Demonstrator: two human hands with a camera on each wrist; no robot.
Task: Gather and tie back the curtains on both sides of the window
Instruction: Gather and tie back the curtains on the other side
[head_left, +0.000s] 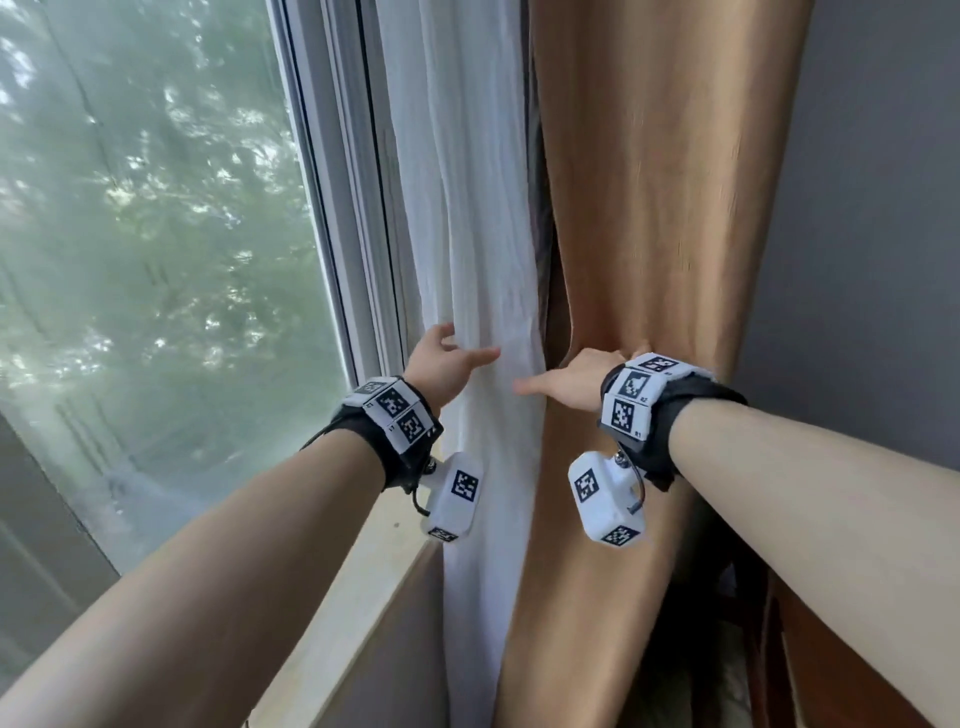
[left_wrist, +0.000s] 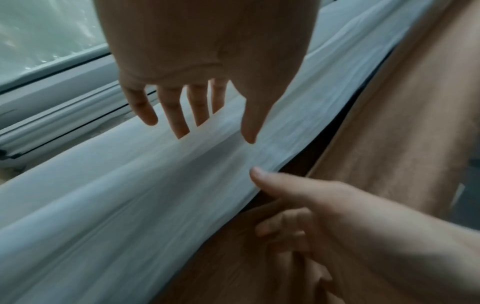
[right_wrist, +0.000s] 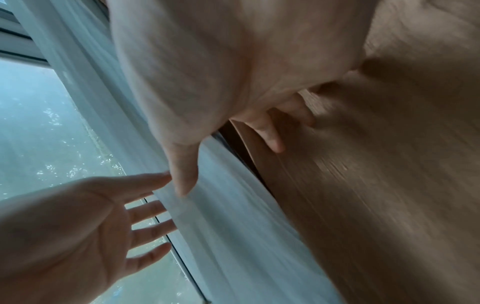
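Note:
A white sheer curtain (head_left: 467, 208) hangs beside the window, with a tan curtain (head_left: 665, 208) to its right that narrows at hand height. My left hand (head_left: 467, 348) is open at the sheer's left edge. Its straight, spread fingers (left_wrist: 182, 115) reach behind the fabric and its thumb lies in front. My right hand (head_left: 566, 382) is open too, with its thumb pointing left over the sheer (right_wrist: 233, 226) and its fingers (right_wrist: 272, 139) resting on the tan curtain (right_wrist: 363, 185). What cinches the tan curtain is hidden behind my right wrist.
The window glass (head_left: 156, 260) and its white frame (head_left: 358, 234) fill the left. A pale sill (head_left: 363, 587) runs below my left forearm. A grey wall (head_left: 872, 208) stands right of the tan curtain, with something dark low down (head_left: 701, 649).

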